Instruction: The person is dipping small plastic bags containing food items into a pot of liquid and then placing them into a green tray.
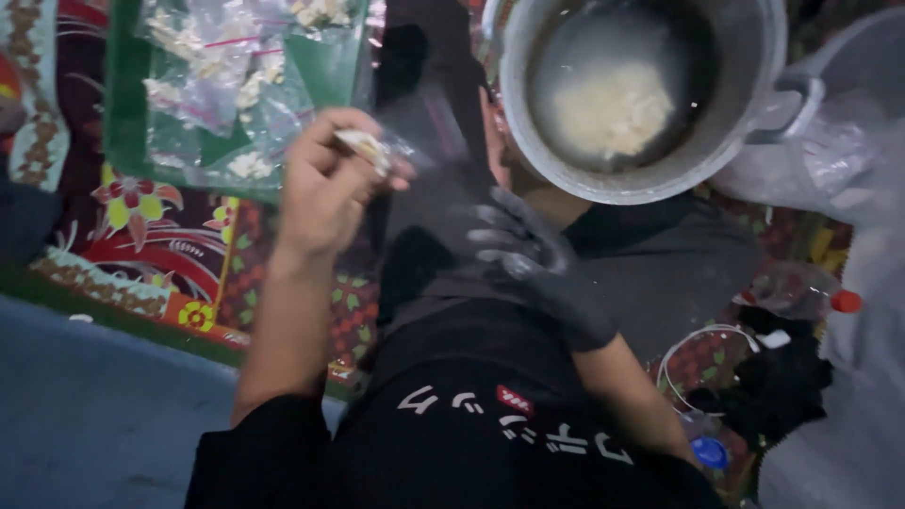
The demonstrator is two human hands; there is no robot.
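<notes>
— Two hands in view, but how much can you really make out?

— Not everything. My left hand [330, 184] is bare and pinched narrow around the top of a small clear bag [401, 155]; the bag is blurred, and I can only tell there's something pale at its mouth. My right hand [523, 250] wears a dark glove and sits low over my lap. Whether its fingers grip the bag's lower edge or only rest near it, I cannot tell.

— And the bag itself?

— Thin, see-through plastic, hanging between the two hands, just below the metal pot [650, 90]. The pot's upper rim is cut off at the picture's edge. Inside sits cloudy water with a pale, lumpy mass.

— Any other packages?

— Several filled clear bags [222, 75] lie up left on a green tray [123, 104], each holding whitish bits, some with a red strip along the top. They're well apart from my gloved hand. A plastic bottle with a red cap [801, 292] lies at the right, and a blue cap [709, 452] shows lower right. All of it rests on a red flowered mat [160, 245].
</notes>
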